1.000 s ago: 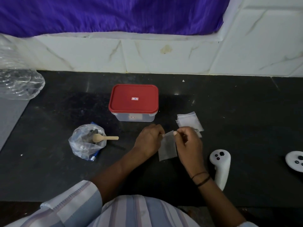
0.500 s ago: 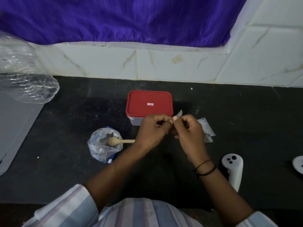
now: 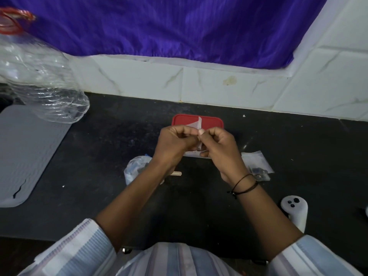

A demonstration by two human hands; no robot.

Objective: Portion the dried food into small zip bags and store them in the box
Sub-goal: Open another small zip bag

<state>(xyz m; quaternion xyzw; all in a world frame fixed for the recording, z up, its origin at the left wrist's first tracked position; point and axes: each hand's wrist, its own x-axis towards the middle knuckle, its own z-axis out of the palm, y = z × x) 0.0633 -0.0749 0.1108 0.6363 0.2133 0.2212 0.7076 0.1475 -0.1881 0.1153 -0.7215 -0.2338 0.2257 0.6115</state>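
Observation:
My left hand point(image 3: 174, 142) and my right hand point(image 3: 220, 148) pinch a small clear zip bag point(image 3: 197, 124) between them, held up in front of the box. The box point(image 3: 211, 121) has a red lid that is on, and my hands hide most of it. A crumpled clear bag of dark dried food point(image 3: 135, 168) lies left of my left forearm, with the handle of a wooden spoon point(image 3: 176, 173) sticking out from behind the arm. Small zip bags point(image 3: 256, 164), some with dark pieces inside, lie on the black counter right of my right wrist.
A large clear plastic bottle point(image 3: 41, 82) lies at the left by the white tiled wall, above a grey mat point(image 3: 25, 152). A white controller point(image 3: 294, 210) stands at the right near the counter's front edge. Purple cloth point(image 3: 179, 26) hangs above the wall ledge.
Both hands have lifted the zip bag off the counter and raised it in front of the box. The view has tilted up and shifted.

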